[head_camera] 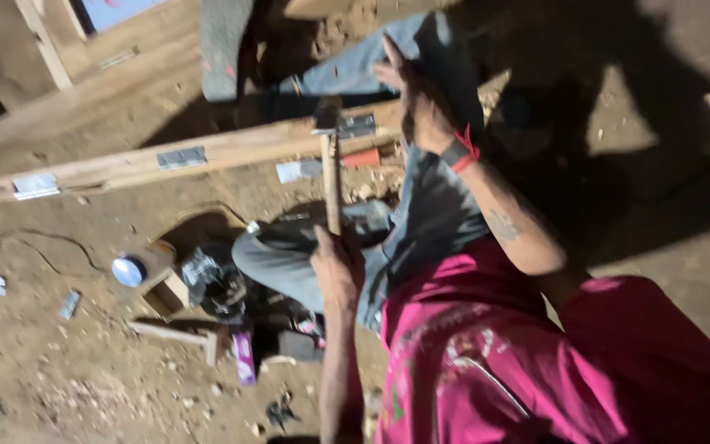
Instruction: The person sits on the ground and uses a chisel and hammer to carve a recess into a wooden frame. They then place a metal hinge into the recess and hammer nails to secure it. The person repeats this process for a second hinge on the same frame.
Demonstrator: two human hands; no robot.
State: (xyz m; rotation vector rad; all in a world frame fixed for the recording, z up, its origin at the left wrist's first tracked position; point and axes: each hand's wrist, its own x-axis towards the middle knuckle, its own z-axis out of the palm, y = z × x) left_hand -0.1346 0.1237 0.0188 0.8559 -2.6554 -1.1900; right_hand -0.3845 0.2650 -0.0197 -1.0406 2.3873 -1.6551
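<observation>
We are gripping a hammer [330,164] with our left hand [337,267], the fingers closed around the lower end of its wooden handle, just above our knee. The metal head is sitting up at the long wooden plank [207,152], touching or just over a metal hinge [357,126] fixed near its right end; the blur is keeping us from telling which. Our right hand [421,107] is resting at that same end of the plank, just beside the hinge, fingers partly spread; whether it is pinching a nail or only steadying the wood we cannot tell.

We are judging the hammer to be top-heavy and stiff, its weight sitting in the steel head, so a hold low on the handle, where our hand is now, looks right for swing, while a hold nearer the head would give finer control. The bare wood looks dry enough not to slip.

Two more hinges [181,157] are lying along the plank, well apart, one [36,186] near its far left end. On the dirt floor [59,370] near our legs, a small open wooden box [166,292], a round white lid [128,270] and dark scattered bits are lying.
</observation>
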